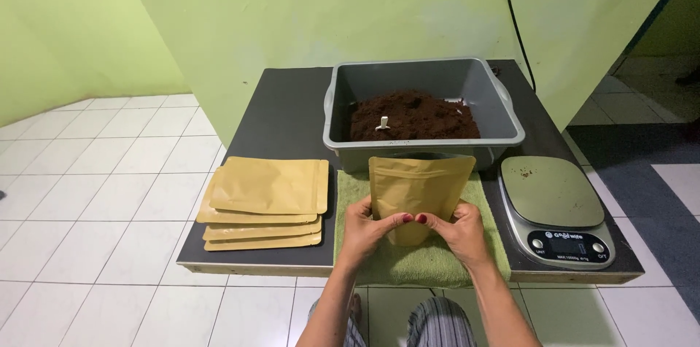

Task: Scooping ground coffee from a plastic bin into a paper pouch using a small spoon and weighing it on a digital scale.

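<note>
A tan stand-up pouch (421,186) stands upright over a green towel (426,263). My left hand (367,229) and my right hand (461,229) both grip its lower part, thumbs meeting at the front of the base. Behind it sits a grey plastic tub (343,110) holding dark brown ground material (415,117) with a small white scoop handle (382,124) sticking out.
A stack of flat tan pouches (266,201) lies to the left on the low black table (284,110). A silver digital kitchen scale (554,205) sits to the right. Green walls stand behind, white floor tiles around, and a black cable (514,19) hangs on the wall.
</note>
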